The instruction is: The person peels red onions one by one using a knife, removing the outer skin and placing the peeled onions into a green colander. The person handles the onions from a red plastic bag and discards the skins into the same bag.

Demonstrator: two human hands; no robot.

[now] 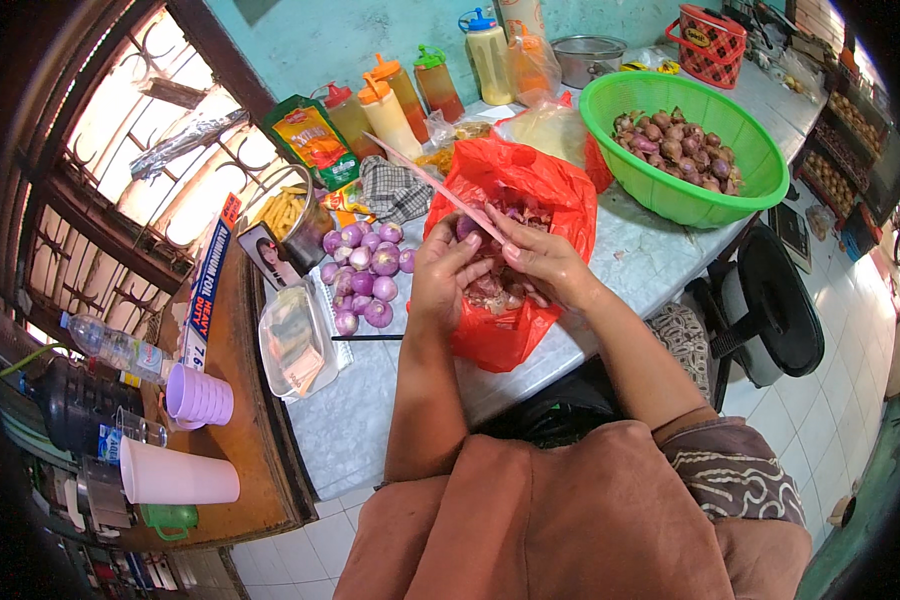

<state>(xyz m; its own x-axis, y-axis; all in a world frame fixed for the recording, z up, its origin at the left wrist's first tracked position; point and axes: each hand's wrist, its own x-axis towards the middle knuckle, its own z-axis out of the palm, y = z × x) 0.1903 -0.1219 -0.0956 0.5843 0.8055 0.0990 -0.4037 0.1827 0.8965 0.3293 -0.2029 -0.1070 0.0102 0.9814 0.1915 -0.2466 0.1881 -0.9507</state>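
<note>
My left hand pinches a small purple shallot over an open red plastic bag that holds peelings. My right hand grips a knife whose long pale blade points up and to the left; its edge meets the shallot. Both hands hover together above the bag. A pile of peeled purple shallots lies on the tiled counter just left of my left hand. A green basket with unpeeled brown shallots stands at the back right.
Sauce bottles, a snack packet, a checked cloth and a metal pot line the back. A clear lidded box, stacked purple cups, a pink cup and a water bottle sit left. A black stool stands right.
</note>
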